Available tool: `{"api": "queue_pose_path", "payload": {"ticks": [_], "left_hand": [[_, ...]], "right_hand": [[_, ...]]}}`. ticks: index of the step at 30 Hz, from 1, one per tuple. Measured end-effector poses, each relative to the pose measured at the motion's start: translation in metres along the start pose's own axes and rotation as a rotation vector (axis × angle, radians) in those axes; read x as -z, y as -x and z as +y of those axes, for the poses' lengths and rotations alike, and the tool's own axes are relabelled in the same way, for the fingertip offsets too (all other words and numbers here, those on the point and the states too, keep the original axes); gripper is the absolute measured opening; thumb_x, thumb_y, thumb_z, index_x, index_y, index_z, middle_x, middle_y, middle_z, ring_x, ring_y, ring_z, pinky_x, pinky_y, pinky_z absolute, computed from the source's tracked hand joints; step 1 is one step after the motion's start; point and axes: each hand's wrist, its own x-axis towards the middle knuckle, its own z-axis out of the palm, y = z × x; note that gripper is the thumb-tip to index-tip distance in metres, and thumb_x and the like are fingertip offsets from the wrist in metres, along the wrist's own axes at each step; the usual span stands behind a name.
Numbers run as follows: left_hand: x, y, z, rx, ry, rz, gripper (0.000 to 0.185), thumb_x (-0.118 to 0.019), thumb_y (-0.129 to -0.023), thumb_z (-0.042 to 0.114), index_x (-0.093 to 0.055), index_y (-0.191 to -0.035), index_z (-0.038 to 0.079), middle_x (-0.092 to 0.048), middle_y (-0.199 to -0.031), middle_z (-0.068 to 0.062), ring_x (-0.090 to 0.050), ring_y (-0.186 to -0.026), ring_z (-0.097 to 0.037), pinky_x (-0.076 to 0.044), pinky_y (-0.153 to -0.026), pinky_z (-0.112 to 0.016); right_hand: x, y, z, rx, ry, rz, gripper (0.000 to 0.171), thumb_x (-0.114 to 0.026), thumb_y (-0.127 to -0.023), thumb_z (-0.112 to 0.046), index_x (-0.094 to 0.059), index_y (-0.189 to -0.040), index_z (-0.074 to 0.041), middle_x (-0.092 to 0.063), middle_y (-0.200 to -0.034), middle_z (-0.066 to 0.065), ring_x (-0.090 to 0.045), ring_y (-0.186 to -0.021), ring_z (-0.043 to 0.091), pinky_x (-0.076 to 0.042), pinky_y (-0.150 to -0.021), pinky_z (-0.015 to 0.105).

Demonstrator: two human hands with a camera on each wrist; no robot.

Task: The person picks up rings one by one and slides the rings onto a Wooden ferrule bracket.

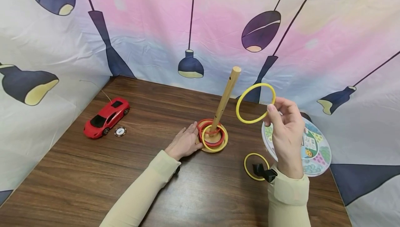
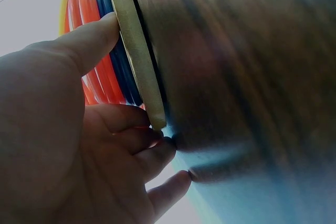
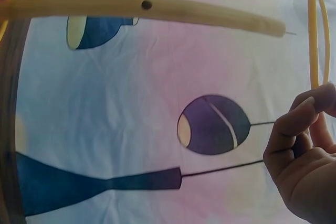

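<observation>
A wooden ring toss stand (image 1: 225,97) rises from a round base, with red rings (image 1: 215,143), a yellow ring and dark blue rings (image 2: 122,69) stacked around its post. My left hand (image 1: 184,142) rests low at the left of the base (image 2: 137,56), gripping its edge between thumb and fingers. Some of those fingertips touch the table. To the right of the post, my right hand (image 1: 288,126) pinches a yellow ring (image 1: 239,107) between thumb and fingers. This ring is held up in the air, tilted, near the height of the post's upper part (image 3: 210,17).
Another yellow ring (image 1: 247,168) lies on the table below the right wrist, partly behind a black strap. A round patterned board (image 1: 323,147) sits at the right. To the left are a red toy car (image 1: 107,117) and a poker chip (image 1: 120,131). A printed cloth (image 1: 150,29) hangs behind.
</observation>
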Motion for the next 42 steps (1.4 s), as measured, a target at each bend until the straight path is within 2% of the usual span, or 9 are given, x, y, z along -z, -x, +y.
{"api": "queue_pose_path", "payload": {"ticks": [4,10,25,35,42], "left_hand": [[0.0,0.0,0.0,0.002,-0.005,-0.003,0.076,-0.057,-0.096,0.046,-0.036,-0.147,-0.006,-0.023,-0.157,-0.02,-0.024,-0.145,-0.029,-0.024,-0.115,-0.047],[0.001,0.0,0.0,0.004,-0.004,-0.001,0.075,-0.058,-0.096,0.045,-0.037,-0.146,-0.006,-0.023,-0.157,-0.019,-0.024,-0.145,-0.029,-0.024,-0.115,-0.048],[0.001,-0.001,0.001,0.009,-0.01,0.0,0.075,-0.057,-0.096,0.046,-0.037,-0.147,-0.005,-0.024,-0.157,-0.019,-0.024,-0.145,-0.028,-0.024,-0.115,-0.047],[0.0,-0.001,0.0,0.005,-0.005,-0.006,0.076,-0.056,-0.096,0.047,-0.035,-0.147,-0.005,-0.022,-0.157,-0.019,-0.023,-0.145,-0.028,-0.024,-0.115,-0.048],[0.0,0.0,0.0,-0.004,-0.01,0.007,0.074,-0.057,-0.096,0.047,-0.039,-0.146,-0.005,-0.025,-0.157,-0.019,-0.025,-0.144,-0.028,-0.025,-0.114,-0.048]], "right_hand": [[-0.008,-0.005,-0.003,0.012,-0.019,0.014,0.019,-0.062,-0.093,-0.002,-0.061,-0.111,0.006,-0.055,-0.083,0.013,-0.046,-0.056,0.018,-0.043,-0.052,0.023],[-0.016,-0.012,-0.006,-0.041,-0.051,0.047,0.016,-0.065,-0.092,-0.003,-0.064,-0.106,0.004,-0.054,-0.08,0.011,-0.047,-0.056,0.019,-0.043,-0.052,0.022],[-0.044,-0.036,-0.012,-0.098,-0.096,0.033,0.015,-0.066,-0.092,-0.008,-0.065,-0.101,0.004,-0.056,-0.075,0.011,-0.047,-0.057,0.02,-0.042,-0.053,0.026],[-0.051,-0.044,-0.011,-0.148,-0.12,0.046,0.013,-0.067,-0.093,-0.013,-0.066,-0.098,-0.001,-0.059,-0.074,0.005,-0.048,-0.055,0.017,-0.041,-0.053,0.026],[-0.053,-0.048,-0.01,-0.204,-0.185,0.078,0.012,-0.068,-0.092,-0.012,-0.065,-0.095,-0.001,-0.059,-0.076,0.007,-0.048,-0.053,0.016,-0.041,-0.053,0.025]]}}
